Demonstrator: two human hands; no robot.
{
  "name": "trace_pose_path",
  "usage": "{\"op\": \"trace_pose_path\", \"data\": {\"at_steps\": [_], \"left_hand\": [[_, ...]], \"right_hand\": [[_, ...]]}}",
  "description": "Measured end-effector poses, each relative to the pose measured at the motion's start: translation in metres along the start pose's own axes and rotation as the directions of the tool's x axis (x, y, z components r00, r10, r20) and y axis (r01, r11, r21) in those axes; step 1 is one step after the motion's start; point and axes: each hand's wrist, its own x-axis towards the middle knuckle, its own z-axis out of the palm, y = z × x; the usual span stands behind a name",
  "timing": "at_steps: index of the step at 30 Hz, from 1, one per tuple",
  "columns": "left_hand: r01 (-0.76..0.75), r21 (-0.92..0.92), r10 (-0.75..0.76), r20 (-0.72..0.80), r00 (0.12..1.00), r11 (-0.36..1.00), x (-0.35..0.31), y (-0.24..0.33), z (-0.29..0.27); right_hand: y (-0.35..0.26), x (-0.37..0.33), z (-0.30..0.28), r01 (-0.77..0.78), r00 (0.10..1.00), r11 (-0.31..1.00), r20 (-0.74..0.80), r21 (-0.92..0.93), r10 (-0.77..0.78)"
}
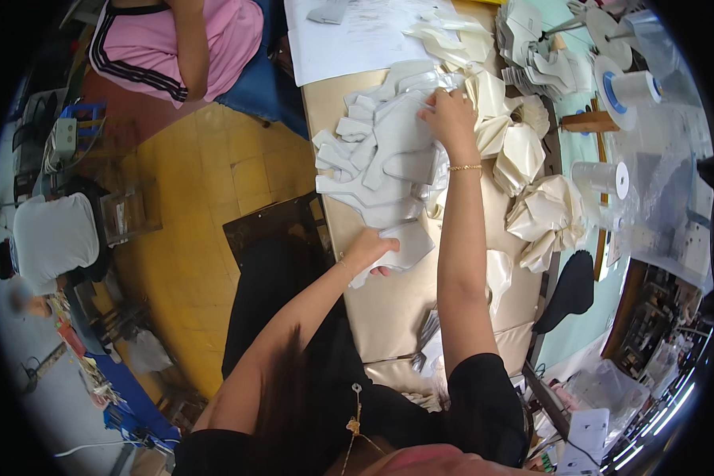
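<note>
Near the table's front left edge, my left hand (pixel 366 252) is closed around a flat, pale grey cut piece (pixel 411 244). Its fingers bend around the piece's left end, and the rest sticks out to the right. Farther away, my right hand (pixel 452 120) rests at the right edge of a loose pile of similar grey cut pieces (pixel 397 131). Its thumb and fingers curl down there, and what lies between them is too small to make out. Cream, shiny folded bundles (pixel 520 151) lie just right of that hand.
White paper (pixel 357 47) covers the table's far left part. Stacked grey pieces (pixel 531 55) stand at the far right, near white thread spools (pixel 635 89). A black flat shape (pixel 567 292) lies at the right edge. Another person in pink (pixel 222 47) sits at the far left.
</note>
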Motion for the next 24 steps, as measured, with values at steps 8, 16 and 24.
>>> {"op": "trace_pose_path", "data": {"at_steps": [8, 16, 24], "left_hand": [[-0.024, 0.016, 0.024, 0.004, 1.0, 1.0, 0.009, 0.008, -0.003], [0.105, -0.049, -0.081, 0.351, 0.933, 0.993, 0.005, 0.002, -0.03], [0.212, -0.234, -0.052, 0.547, 0.836, 0.949, -0.037, -0.004, -0.07]], "right_hand": [[0.002, -0.044, -0.043, -0.047, 0.999, 0.746, 0.051, 0.665, 0.017], [0.017, -0.23, -0.04, -0.592, 0.785, 0.063, 0.557, 0.803, 0.273], [-0.038, -0.258, -0.016, -0.53, 0.839, 0.571, 0.289, 0.627, 0.462]]}}
